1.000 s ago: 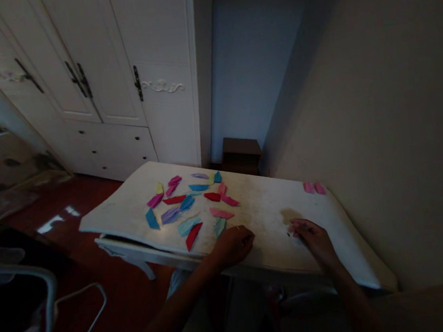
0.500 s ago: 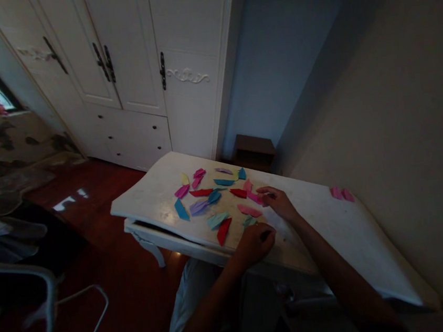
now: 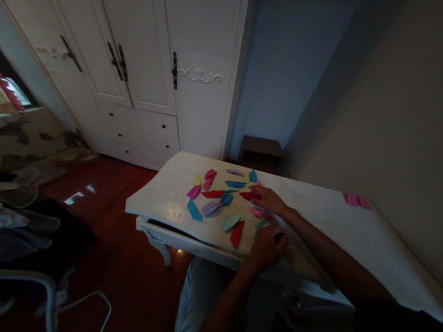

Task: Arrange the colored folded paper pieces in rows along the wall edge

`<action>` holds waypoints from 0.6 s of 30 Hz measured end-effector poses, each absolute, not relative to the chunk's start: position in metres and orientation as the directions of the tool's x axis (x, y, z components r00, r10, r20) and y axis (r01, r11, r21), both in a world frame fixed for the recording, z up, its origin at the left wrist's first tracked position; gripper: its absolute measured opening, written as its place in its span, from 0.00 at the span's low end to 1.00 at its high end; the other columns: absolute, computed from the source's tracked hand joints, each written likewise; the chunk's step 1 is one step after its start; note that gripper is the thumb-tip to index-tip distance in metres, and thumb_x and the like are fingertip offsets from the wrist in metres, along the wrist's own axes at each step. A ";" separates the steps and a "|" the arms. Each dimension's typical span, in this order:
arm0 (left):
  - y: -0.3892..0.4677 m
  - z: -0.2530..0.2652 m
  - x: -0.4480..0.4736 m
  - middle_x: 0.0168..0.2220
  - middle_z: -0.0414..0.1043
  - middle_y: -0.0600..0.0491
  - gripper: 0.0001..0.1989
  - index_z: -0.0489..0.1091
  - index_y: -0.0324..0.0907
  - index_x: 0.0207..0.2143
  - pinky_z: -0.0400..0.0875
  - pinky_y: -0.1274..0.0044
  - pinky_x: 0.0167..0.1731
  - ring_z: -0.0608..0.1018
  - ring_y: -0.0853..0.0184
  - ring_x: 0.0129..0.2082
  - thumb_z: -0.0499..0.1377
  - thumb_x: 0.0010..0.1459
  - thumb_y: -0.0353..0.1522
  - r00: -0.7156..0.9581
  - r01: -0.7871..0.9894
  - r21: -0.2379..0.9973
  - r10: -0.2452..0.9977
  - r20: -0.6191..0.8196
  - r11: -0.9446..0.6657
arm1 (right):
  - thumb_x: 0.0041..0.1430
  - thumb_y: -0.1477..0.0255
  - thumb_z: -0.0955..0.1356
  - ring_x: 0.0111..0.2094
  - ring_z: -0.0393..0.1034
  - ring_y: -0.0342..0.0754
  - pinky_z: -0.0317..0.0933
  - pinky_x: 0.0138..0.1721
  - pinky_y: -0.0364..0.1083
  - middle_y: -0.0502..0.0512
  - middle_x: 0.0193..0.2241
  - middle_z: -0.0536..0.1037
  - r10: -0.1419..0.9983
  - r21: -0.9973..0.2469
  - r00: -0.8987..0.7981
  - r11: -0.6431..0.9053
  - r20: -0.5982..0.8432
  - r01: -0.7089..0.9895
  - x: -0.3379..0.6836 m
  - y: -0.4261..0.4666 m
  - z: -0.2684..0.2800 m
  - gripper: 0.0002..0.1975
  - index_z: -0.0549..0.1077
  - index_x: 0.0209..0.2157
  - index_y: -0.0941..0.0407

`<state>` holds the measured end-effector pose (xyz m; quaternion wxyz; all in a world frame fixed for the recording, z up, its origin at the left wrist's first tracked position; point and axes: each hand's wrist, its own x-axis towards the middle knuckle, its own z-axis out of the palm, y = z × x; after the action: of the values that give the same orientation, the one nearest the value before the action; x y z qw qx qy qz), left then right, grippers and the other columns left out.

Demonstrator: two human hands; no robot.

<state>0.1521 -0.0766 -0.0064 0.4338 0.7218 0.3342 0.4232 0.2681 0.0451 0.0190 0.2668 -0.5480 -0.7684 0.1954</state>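
Observation:
My right hand (image 3: pixel 269 201) reaches over the table with fingers stretched out and apart around the right end of a red folded paper piece (image 3: pixel 248 196), which lies on the tabletop. Closer to me, my left hand (image 3: pixel 268 246) is curled closed; whatever it may hold is hidden. Just beyond its knuckles lies a pale green folded piece (image 3: pixel 261 226), partly covered. A pink folded piece (image 3: pixel 261 213) rests between the two hands. To the left are another red piece (image 3: pixel 237 234), a mint piece (image 3: pixel 230 222), a lilac piece (image 3: pixel 211 209) and a blue piece (image 3: pixel 194 210).
More folded papers, including a yellow one (image 3: pixel 196 179), are scattered on the white table (image 3: pixel 157 194). Two pink pieces (image 3: pixel 356 200) sit at its far right edge by the wall. Behind stand a white wardrobe (image 3: pixel 199 105) and a brown box-like cabinet (image 3: pixel 261 146). A chair frame (image 3: pixel 48 290) is at left.
The view has swung slightly left, shifting everything right in the picture. Relative to the papers, my right hand has moved left from a magenta piece to the red one. My left hand stays curled.

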 end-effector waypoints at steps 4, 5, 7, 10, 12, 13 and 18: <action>-0.077 -0.005 0.152 0.32 0.78 0.49 0.10 0.76 0.39 0.35 0.68 0.76 0.34 0.76 0.66 0.31 0.54 0.56 0.29 0.426 0.103 0.912 0.846 0.320 -0.397 | 0.50 0.72 0.71 0.48 0.72 0.56 0.62 0.53 0.55 0.58 0.46 0.78 0.935 -0.608 -0.289 0.352 0.203 0.711 0.263 0.041 0.018 0.25 0.73 0.52 0.55; -0.077 -0.005 0.152 0.32 0.78 0.49 0.10 0.76 0.39 0.35 0.68 0.76 0.35 0.76 0.66 0.31 0.54 0.56 0.29 0.426 0.105 0.914 0.848 0.316 -0.393 | 0.51 0.71 0.71 0.47 0.73 0.54 0.64 0.51 0.54 0.57 0.46 0.79 0.933 -0.619 -0.295 0.357 0.205 0.699 0.262 0.039 0.017 0.25 0.73 0.53 0.55; -0.077 -0.004 0.151 0.32 0.78 0.50 0.10 0.76 0.39 0.35 0.68 0.76 0.34 0.76 0.66 0.30 0.55 0.56 0.30 0.428 0.122 0.913 0.850 0.307 -0.390 | 0.52 0.69 0.71 0.44 0.74 0.52 0.67 0.47 0.52 0.57 0.45 0.78 0.931 -0.644 -0.301 0.362 0.208 0.674 0.260 0.036 0.015 0.25 0.71 0.54 0.55; -0.078 -0.003 0.151 0.31 0.78 0.50 0.10 0.77 0.39 0.34 0.67 0.76 0.34 0.75 0.66 0.30 0.55 0.56 0.29 0.434 0.132 0.909 0.847 0.307 -0.397 | 0.54 0.69 0.70 0.41 0.75 0.50 0.69 0.44 0.50 0.57 0.45 0.78 0.932 -0.671 -0.288 0.359 0.220 0.649 0.259 0.031 0.011 0.25 0.70 0.55 0.56; -0.078 -0.003 0.150 0.32 0.78 0.49 0.10 0.77 0.38 0.34 0.67 0.76 0.34 0.76 0.66 0.30 0.54 0.57 0.29 0.435 0.128 0.910 0.847 0.306 -0.394 | 0.54 0.69 0.70 0.41 0.75 0.50 0.68 0.45 0.51 0.57 0.44 0.78 0.933 -0.675 -0.273 0.358 0.235 0.645 0.260 0.029 0.010 0.25 0.70 0.55 0.55; -0.078 -0.003 0.150 0.32 0.78 0.49 0.10 0.77 0.38 0.34 0.67 0.76 0.34 0.76 0.66 0.30 0.55 0.57 0.29 0.431 0.130 0.911 0.850 0.303 -0.391 | 0.53 0.69 0.70 0.42 0.74 0.51 0.68 0.46 0.52 0.56 0.44 0.78 0.933 -0.673 -0.266 0.358 0.242 0.647 0.261 0.028 0.009 0.26 0.70 0.55 0.55; -0.078 -0.003 0.150 0.32 0.78 0.49 0.10 0.76 0.38 0.34 0.67 0.76 0.34 0.76 0.65 0.31 0.55 0.58 0.30 0.432 0.141 0.909 0.850 0.301 -0.393 | 0.52 0.66 0.71 0.45 0.72 0.53 0.65 0.49 0.54 0.58 0.44 0.77 0.933 -0.636 -0.250 0.360 0.260 0.683 0.263 0.027 0.005 0.25 0.72 0.53 0.56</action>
<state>0.1505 -0.0781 -0.0034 0.4330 0.7271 0.3406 0.4097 0.2630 0.0271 0.0047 0.3097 -0.5282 -0.7644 0.2018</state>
